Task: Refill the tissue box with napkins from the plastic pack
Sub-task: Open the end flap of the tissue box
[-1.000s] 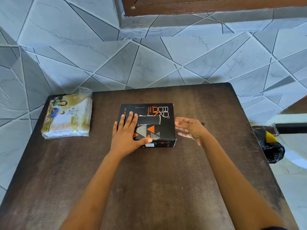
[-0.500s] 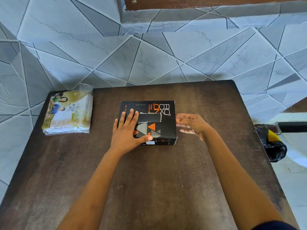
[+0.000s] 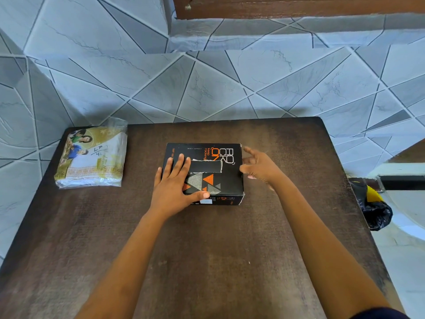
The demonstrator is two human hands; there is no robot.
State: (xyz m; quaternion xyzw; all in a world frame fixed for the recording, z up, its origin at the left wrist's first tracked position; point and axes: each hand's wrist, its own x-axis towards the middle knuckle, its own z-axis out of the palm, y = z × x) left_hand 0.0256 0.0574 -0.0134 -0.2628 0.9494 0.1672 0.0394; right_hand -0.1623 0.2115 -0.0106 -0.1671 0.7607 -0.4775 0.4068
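A black tissue box [image 3: 220, 155] with orange lettering and a slot in its top lies flat in the middle of the dark wooden table [image 3: 207, 249]. My left hand [image 3: 174, 187] rests palm down on the box's left half, fingers spread, thumb along the near edge. At the box's right end my right hand [image 3: 257, 166] has its fingers curled and apart, tips at the end flap. The plastic pack of napkins [image 3: 92, 157], gold and white, lies at the table's far left corner, apart from both hands.
A tiled wall rises right behind the table. A black and yellow bag [image 3: 374, 206] sits on the floor off the table's right edge. A brown wooden ledge [image 3: 299, 5] runs above the wall.
My right hand has gone from flat against the box's right end to fingers curled and spread at the end flap. The left hand stays pressed on the box top.
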